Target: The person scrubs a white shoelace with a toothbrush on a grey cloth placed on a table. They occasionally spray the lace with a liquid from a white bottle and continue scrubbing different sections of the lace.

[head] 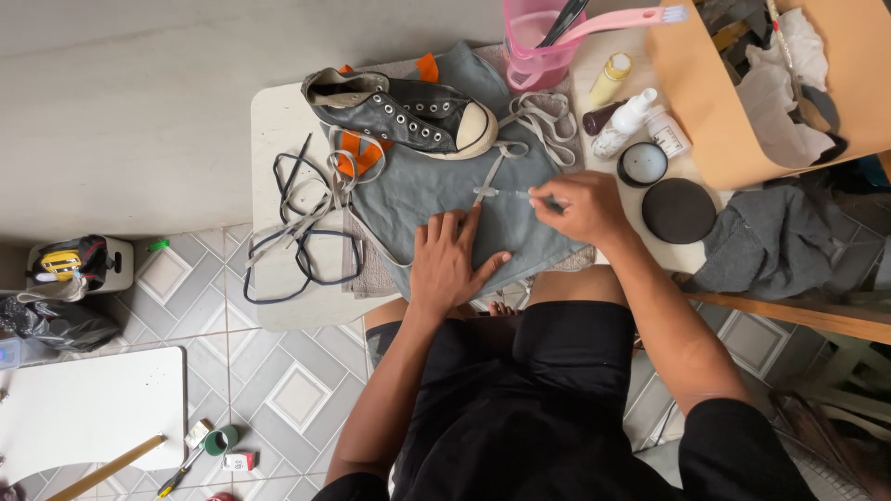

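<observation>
- In the head view, our left hand (452, 263) lies flat on the grey cloth (436, 190), fingers spread and pressing it down, holding nothing.
- Our right hand (577, 206) has its fingers pressed together, pinching a thin light tool (512, 194) (we cannot tell what kind), whose tip meets the pale shoelace (494, 172) on the cloth.
- The lace runs up to loose loops just beside the toe of the black sneaker (404, 116), which lies on its side at the cloth's top edge, without laces.
- A dark lace (302, 227) and another pale one lie tangled on the white table (271, 121), left of the cloth.
- Near the right hand stand small bottles (624, 121), a round open tin (642, 163) and its black lid (678, 210).
- A pink cup (534, 46) with brushes stands behind the shoe, next to a cardboard box (705, 102) of rags.
</observation>
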